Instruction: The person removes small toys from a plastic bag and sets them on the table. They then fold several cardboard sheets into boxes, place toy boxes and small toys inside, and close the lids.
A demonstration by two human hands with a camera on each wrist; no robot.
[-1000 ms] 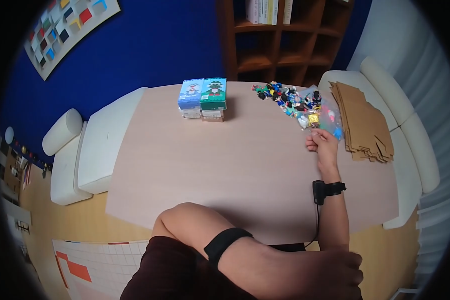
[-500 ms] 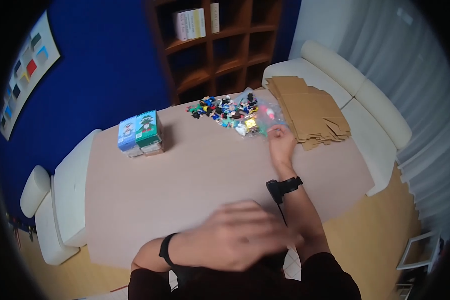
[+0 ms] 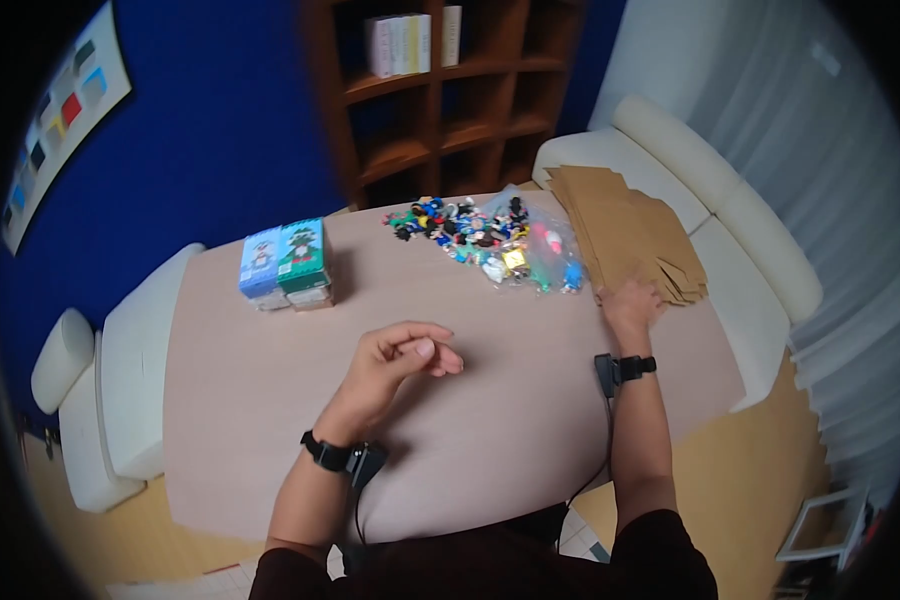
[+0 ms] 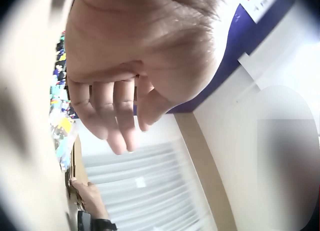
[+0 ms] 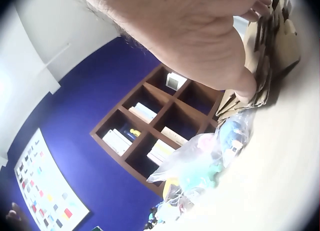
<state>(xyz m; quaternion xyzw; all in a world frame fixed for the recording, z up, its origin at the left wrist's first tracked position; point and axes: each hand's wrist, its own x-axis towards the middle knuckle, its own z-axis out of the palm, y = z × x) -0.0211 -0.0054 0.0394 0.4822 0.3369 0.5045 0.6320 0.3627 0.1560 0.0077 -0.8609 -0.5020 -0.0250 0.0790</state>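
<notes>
A stack of flattened cardboard boxes (image 3: 625, 215) lies at the table's right end, its near edge ragged with flaps. My right hand (image 3: 632, 305) grips that near edge; in the right wrist view the thumb (image 5: 246, 88) presses against the layered cardboard (image 5: 260, 80). My left hand (image 3: 395, 365) hovers over the middle of the table, holding nothing, its fingers loosely bent. The left wrist view shows its palm (image 4: 145, 45) and relaxed fingers. Left of the cardboard sits a clear plastic bag (image 3: 550, 250) with pink, green and blue pieces, beside a pile of small colourful figures (image 3: 460, 225).
Two illustrated boxes, one blue (image 3: 262, 265) and one green (image 3: 303, 250), stand on other boxes at the table's left. A white sofa (image 3: 760, 260) borders the right end, with another white seat (image 3: 135, 390) at the left. Behind stands a wooden bookshelf (image 3: 435, 75).
My right hand has moved from beside the plastic bag to the cardboard's near edge. My left hand has swung from across my body out over the table. The head view has turned right.
</notes>
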